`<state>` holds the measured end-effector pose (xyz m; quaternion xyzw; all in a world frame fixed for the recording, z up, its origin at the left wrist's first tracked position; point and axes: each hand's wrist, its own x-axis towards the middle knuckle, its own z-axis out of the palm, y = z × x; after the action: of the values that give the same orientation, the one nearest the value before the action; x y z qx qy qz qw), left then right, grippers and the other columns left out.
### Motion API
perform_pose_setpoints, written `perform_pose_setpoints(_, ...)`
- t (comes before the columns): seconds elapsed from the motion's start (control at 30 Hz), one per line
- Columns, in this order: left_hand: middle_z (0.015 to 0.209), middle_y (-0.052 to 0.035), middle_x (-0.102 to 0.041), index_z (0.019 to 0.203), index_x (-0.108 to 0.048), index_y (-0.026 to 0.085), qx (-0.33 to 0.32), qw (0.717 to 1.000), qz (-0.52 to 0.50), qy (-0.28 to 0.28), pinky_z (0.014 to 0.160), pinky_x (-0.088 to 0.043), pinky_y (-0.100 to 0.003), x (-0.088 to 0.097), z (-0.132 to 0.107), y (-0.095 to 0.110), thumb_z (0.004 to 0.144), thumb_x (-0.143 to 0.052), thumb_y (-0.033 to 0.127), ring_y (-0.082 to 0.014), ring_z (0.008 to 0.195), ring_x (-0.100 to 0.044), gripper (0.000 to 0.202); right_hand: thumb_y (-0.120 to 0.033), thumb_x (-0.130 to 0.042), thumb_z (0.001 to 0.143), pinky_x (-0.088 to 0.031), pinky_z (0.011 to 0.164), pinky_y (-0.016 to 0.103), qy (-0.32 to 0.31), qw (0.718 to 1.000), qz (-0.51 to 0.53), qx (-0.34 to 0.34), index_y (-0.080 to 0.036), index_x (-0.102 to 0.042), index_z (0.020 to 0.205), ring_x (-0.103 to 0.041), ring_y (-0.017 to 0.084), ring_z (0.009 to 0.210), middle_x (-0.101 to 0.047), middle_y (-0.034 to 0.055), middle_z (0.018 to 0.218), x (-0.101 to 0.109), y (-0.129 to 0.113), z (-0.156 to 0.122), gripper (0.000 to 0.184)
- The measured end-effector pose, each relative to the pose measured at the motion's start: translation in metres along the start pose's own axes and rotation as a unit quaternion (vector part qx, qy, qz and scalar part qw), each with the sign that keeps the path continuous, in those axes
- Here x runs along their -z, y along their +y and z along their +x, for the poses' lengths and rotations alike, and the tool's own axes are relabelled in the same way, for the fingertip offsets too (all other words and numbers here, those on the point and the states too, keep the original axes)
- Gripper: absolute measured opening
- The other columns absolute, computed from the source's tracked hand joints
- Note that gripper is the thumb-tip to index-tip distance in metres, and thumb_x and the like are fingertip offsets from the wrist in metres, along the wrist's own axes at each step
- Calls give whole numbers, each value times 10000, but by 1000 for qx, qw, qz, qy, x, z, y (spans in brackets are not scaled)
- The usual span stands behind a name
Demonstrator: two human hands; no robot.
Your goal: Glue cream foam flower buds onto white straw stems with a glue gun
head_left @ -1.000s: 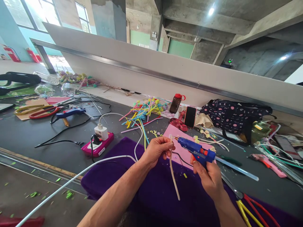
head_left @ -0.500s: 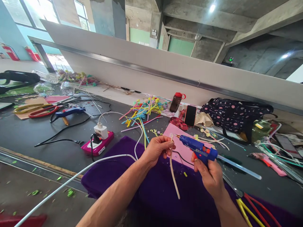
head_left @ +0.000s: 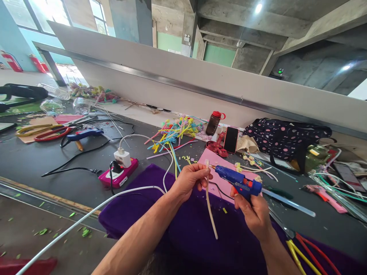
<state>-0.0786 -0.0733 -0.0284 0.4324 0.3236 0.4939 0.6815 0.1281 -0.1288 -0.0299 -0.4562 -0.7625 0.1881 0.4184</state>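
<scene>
My left hand [head_left: 192, 180] pinches a cream, thin stem [head_left: 211, 214] near its upper end, and the rest hangs down over the purple cloth [head_left: 132, 206]. A small whitish tip shows above the fingers. In my right hand [head_left: 252, 214] is a blue hot glue gun [head_left: 233, 176], gripped by its handle, with a clear glue stick [head_left: 289, 202] out of its back. The gun's nozzle points left and is at the stem's tip; whether it touches I cannot tell. A pink sheet [head_left: 205, 156] lies behind the hands.
Colourful fuzzy stems [head_left: 180, 131] are heaped at the back. A magenta power strip [head_left: 123, 176] with cables stands left. Scissors [head_left: 292, 233] lie front right. Farther back are a bottle [head_left: 213, 124], a phone [head_left: 230, 140] and a patterned bag [head_left: 283, 139]. Another glue gun [head_left: 84, 134] lies left.
The glue gun in my right hand has moved slightly left, bringing its nozzle closer to the stem's tip. My left hand stays nearly in place, still holding the stem.
</scene>
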Motion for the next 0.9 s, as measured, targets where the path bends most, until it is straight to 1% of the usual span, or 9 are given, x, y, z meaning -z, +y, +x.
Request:
perform_pose_setpoints(0.2, 653, -21, -640, 691, -586, 116, 2, 1000, 1, -11, 329, -306, -122, 0, 0, -1, 716, -648, 325, -26, 399, -495, 219, -293, -448, 861, -435, 604, 285, 29, 999, 13, -18, -171, -553, 937, -554, 160, 622, -594, 29, 732, -1, 0, 0, 178)
perform_pose_setpoints(0.33, 611, -11, -627, 684, -582, 118, 2, 1000, 5, -16, 328, -303, -122, -1, -1, 0, 722, -645, 314, -26, 389, -484, 209, -304, -451, 858, -426, 615, 287, 25, 1000, -6, -14, -175, -565, 910, -555, 162, 626, -599, 26, 719, -1, -1, 1, 180)
perform_pose_setpoints(0.47, 684, -30, -648, 721, -595, 117, 3, 1000, 1, -10, 331, -320, -123, -1, -1, 1, 718, -648, 328, -31, 408, -505, 218, -305, -450, 866, -419, 625, 286, 11, 1000, -10, 0, -180, -571, 884, -548, 159, 626, -593, 21, 704, 0, -2, 3, 175)
perform_pose_setpoints(0.6, 705, -37, -650, 723, -606, 113, 6, 1000, -5, -10, 329, -322, -128, -1, -1, 1, 713, -647, 353, -33, 408, -511, 243, -299, -452, 868, -416, 600, 277, 0, 1000, -9, 10, -181, -573, 873, -543, 155, 609, -584, 14, 678, 1, -1, 1, 170)
perform_pose_setpoints(0.8, 692, -41, -649, 705, -596, 117, 12, 1000, 0, -15, 332, -311, -128, -1, -1, -1, 696, -657, 356, -37, 412, -507, 246, -292, -440, 874, -423, 593, 280, 23, 1000, 2, -5, -180, -559, 876, -537, 148, 581, -579, 11, 675, 1, 0, 1, 164)
perform_pose_setpoints(0.9, 696, -51, -650, 708, -595, 113, 10, 1000, 7, -15, 340, -317, -126, -1, -1, -1, 700, -655, 361, -38, 418, -508, 256, -294, -446, 871, -418, 579, 282, 23, 1000, -6, -1, -183, -557, 872, -533, 151, 577, -572, 9, 655, 0, 0, 2, 157)
